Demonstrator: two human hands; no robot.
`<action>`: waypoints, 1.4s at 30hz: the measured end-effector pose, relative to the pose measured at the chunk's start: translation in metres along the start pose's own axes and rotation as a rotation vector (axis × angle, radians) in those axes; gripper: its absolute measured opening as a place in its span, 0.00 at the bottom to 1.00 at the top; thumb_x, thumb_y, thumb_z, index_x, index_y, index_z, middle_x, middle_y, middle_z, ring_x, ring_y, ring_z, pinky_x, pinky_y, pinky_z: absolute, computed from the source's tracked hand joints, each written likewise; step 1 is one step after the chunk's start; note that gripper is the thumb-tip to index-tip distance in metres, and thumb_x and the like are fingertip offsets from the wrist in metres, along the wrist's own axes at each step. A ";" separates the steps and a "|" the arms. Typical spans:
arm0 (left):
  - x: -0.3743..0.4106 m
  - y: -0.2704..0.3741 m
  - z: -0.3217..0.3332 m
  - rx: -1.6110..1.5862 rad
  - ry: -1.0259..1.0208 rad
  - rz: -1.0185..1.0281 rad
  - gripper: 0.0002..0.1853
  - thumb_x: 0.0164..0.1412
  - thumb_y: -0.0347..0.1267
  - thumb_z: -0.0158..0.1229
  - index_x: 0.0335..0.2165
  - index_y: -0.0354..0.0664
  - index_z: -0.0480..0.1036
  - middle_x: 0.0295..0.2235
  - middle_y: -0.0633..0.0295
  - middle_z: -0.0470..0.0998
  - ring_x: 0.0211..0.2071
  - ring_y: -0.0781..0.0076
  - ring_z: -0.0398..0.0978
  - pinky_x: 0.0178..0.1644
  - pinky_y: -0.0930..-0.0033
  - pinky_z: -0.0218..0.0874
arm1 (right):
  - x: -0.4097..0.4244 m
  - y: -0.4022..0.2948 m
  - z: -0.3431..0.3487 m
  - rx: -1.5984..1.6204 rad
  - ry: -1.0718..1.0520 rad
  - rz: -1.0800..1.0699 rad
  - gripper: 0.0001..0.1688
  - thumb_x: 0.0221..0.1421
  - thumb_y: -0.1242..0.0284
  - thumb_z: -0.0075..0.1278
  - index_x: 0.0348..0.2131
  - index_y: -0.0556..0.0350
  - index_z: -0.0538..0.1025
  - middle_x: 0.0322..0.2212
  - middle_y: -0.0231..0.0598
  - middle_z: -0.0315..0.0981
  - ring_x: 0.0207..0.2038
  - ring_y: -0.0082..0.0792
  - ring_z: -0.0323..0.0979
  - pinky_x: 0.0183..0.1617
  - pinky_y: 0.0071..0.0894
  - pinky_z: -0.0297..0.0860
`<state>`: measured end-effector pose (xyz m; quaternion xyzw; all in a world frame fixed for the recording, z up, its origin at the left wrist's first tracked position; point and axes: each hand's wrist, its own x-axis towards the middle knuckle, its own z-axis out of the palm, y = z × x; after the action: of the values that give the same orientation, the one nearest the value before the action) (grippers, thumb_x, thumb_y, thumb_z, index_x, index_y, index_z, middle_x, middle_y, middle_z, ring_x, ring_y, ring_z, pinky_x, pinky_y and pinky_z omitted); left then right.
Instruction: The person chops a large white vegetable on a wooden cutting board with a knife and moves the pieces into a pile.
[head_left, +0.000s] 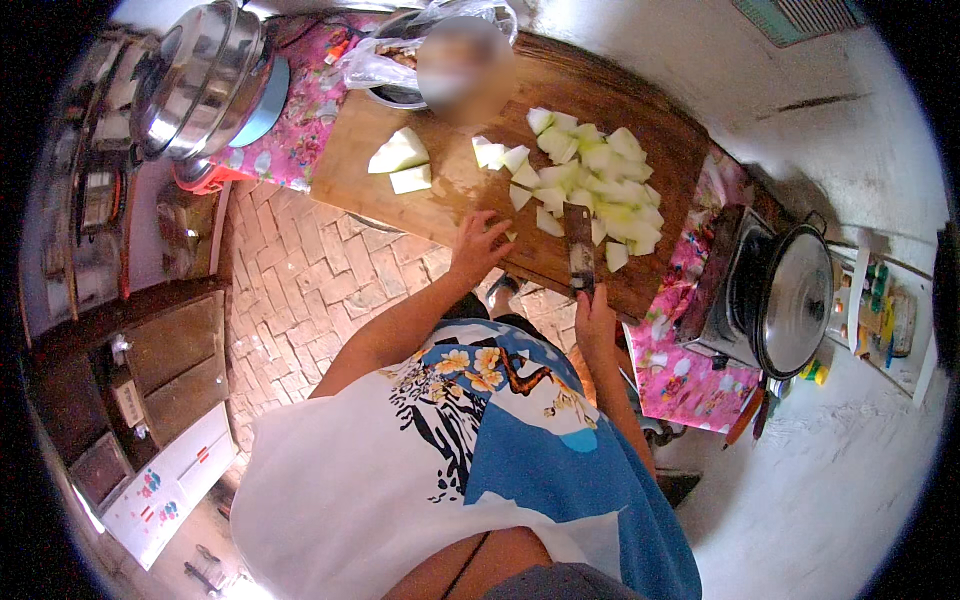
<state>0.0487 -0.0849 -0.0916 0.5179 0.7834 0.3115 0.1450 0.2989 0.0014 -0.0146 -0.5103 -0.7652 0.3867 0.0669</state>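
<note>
My right hand (594, 307) grips the handle of a cleaver (580, 244), whose blade points away from me over the wooden cutting board (352, 161). Its tip reaches the near side of a heap of cut pale green melon or gourd pieces (600, 176). At the board's near edge, my left hand (481, 238) has its fingers bent, with a small pale scrap (511, 235) at the fingertips; whether it is held cannot be made out. Several smaller pieces (491, 154) lie left of the heap. Farther left rest a large wedge (400, 150) and a block (411, 180).
Behind the board stands a metal bowl (397, 97) with a plastic bag (379, 66). A steel steamer pot (206, 82) is at left. On the right, a lidded pan (796, 300) sits on a stove (731, 285) over pink floral cloth (667, 367). Brick flooring (300, 277) shows below.
</note>
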 end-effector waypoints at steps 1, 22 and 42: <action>0.003 0.002 0.000 -0.022 -0.003 0.017 0.21 0.47 0.35 0.62 0.42 0.44 0.73 0.48 0.51 0.64 0.50 0.47 0.60 0.55 0.52 0.53 | 0.002 -0.002 0.001 -0.025 -0.013 0.015 0.14 0.59 0.66 0.42 0.37 0.58 0.62 0.25 0.64 0.69 0.32 0.67 0.68 0.30 0.54 0.63; 0.001 -0.034 -0.009 0.231 -0.011 -0.030 0.14 0.46 0.28 0.54 0.36 0.46 0.71 0.41 0.51 0.68 0.45 0.51 0.66 0.42 0.53 0.66 | 0.120 -0.088 0.093 -0.159 -0.277 -0.388 0.17 0.60 0.66 0.38 0.43 0.60 0.59 0.23 0.61 0.71 0.28 0.64 0.69 0.31 0.60 0.63; -0.016 -0.063 -0.054 -0.131 -0.044 -0.125 0.08 0.47 0.25 0.52 0.31 0.39 0.66 0.33 0.49 0.68 0.34 0.47 0.69 0.35 0.53 0.64 | 0.106 -0.087 0.050 -0.060 -0.163 -0.129 0.26 0.58 0.64 0.39 0.50 0.63 0.60 0.33 0.66 0.70 0.36 0.67 0.67 0.41 0.58 0.62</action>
<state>-0.0194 -0.1347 -0.0921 0.4641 0.7887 0.3410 0.2151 0.1607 0.0475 -0.0228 -0.4287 -0.8107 0.3985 0.0138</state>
